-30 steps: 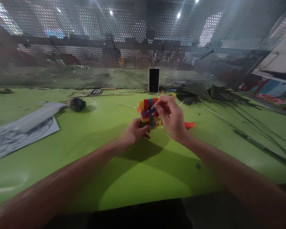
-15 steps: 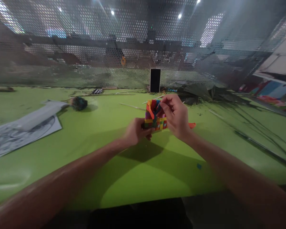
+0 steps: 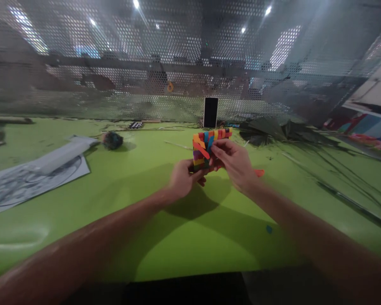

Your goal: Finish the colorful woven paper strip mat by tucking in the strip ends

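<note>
A small woven piece of many-coloured strips (image 3: 197, 161), perhaps a pouch or basket, is held up above the green table. My left hand (image 3: 183, 178) grips its lower left corner between thumb and fingers. At its front, my right hand (image 3: 233, 161) pinches a blue strip (image 3: 210, 143) between thumb and fingertips. A loose orange-red strip (image 3: 202, 149) sticks out beside the blue one. Behind my right wrist an orange strip end (image 3: 259, 173) shows. My right hand covers much of the weave's lower right part.
A green table (image 3: 139, 169) spreads out beneath. Left are a printed sheet (image 3: 51, 180), a white roll (image 3: 60, 154) and a dark round bundle (image 3: 112, 140). A phone (image 3: 211, 112) stands against the perforated panel (image 3: 130, 101). Dark leaves (image 3: 266, 129) and a blue scrap (image 3: 269, 229) lie right.
The woven piece has tilted, so its upper edge of coloured loops now shows. My right hand has moved slightly lower on it, still at the blue strip. The whole view has shifted a little.
</note>
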{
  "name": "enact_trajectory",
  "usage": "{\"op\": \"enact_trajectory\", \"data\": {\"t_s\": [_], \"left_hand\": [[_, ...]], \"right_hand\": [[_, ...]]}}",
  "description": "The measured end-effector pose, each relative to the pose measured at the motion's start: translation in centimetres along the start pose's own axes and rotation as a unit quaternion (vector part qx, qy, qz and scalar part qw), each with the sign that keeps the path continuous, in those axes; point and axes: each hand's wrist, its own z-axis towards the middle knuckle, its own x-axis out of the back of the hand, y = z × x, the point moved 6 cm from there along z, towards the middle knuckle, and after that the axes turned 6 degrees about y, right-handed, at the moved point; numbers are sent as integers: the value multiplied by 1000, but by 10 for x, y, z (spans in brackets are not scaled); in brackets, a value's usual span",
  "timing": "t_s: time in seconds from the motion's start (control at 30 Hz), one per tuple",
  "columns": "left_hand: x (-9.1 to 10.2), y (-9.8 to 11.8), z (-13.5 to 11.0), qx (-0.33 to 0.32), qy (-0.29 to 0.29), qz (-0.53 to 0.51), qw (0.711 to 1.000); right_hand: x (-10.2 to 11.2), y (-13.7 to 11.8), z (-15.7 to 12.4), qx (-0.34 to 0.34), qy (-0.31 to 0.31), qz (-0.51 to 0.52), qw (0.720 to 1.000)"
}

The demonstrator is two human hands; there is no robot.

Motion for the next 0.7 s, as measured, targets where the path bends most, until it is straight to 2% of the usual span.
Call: {"op": "enact_trajectory", "data": {"t_s": [0.07,0.2,0.33,0.4,0.53,0.7], "left_hand": [[-1,-2,1,-3,-8,-37,999],[0,-5,5,-5,-13,-82,997],[2,-8,7,11,-6,-58,998],[3,-5,6,-2,-3,-22,1000],[-4,10,-1,-54,-61,-36,996],[-6,22,-8,-50,-127,-47,990]], "right_hand": [[0,0,-1,-5,13,6,1000],[-4,-5,-6,22,-1,-28,999],[-5,-9,-8,45,-10,-67,997],[-6,-9,-8,48,-20,-69,996],[-8,-8,-10,41,-37,-55,997],[-11,-14,-15,27,-78,-64,995]]}}
